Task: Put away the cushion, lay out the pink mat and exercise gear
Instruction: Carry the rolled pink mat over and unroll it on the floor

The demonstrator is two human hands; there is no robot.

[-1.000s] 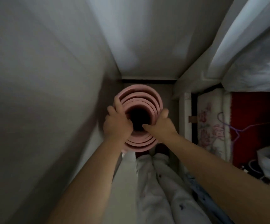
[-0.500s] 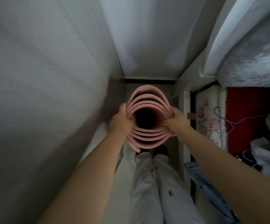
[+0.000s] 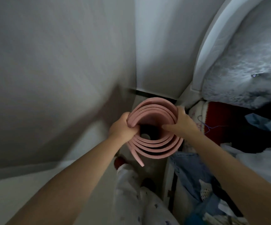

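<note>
Since a second ago the rolled pink mat (image 3: 154,143) has loosened, and its outer end now hangs free toward the legs in white trousers (image 3: 136,200). Both hands grip the roll's near end, seen end-on in the narrow gap between the grey wall (image 3: 50,78) and the open wardrobe (image 3: 198,62). The left hand (image 3: 123,127) is closed over the left coils; the right hand (image 3: 181,122) clasps the right rim, thumb inside. Clothes (image 3: 196,172) lie at the right.

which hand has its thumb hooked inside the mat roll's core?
The right hand: its thumb points into the pink mat roll's dark core. The left hand instead pinches the left edge layers in a closed grip.
</note>
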